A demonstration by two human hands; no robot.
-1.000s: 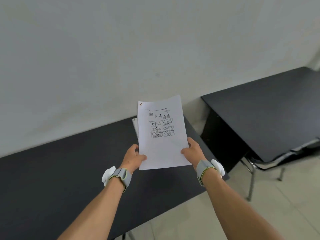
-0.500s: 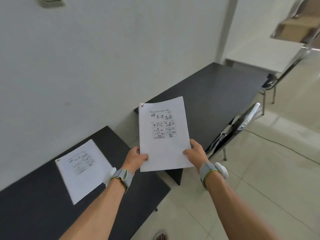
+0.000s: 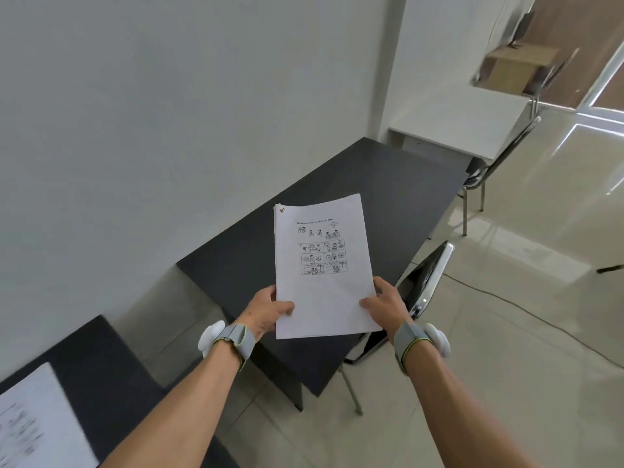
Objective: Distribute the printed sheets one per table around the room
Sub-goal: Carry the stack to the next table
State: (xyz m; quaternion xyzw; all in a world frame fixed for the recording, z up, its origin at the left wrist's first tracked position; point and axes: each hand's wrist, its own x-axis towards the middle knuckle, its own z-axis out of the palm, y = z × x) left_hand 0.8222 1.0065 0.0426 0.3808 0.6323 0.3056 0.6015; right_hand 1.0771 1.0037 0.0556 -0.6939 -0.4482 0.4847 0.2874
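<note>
Operator: Since the earlier frame, the near counter point(image 3: 101, 383) with its delivered sheet point(image 3: 33, 427) has shifted to the lower left; the second counter point(image 3: 354, 204) now lies directly ahead.

Checker: Stack position?

Operator: Sheet stack point(image 3: 324, 265) above the second counter, left hand point(image 3: 266, 310) and right hand point(image 3: 386, 304) fingers pinching its lower edges.

The stack of sheets point(image 3: 324, 268) is held above the near end of the middle table point(image 3: 354, 204), left hand point(image 3: 266, 310) at its 7 o'clock corner, right hand point(image 3: 385, 304) at 5. A chair point(image 3: 425, 285) stands at the table's 3 o'clock side. Another table point(image 3: 101, 369) at 8 o'clock carries a single sheet point(image 3: 37, 423). A third table point(image 3: 452, 123) lies beyond at 1 o'clock.
</note>
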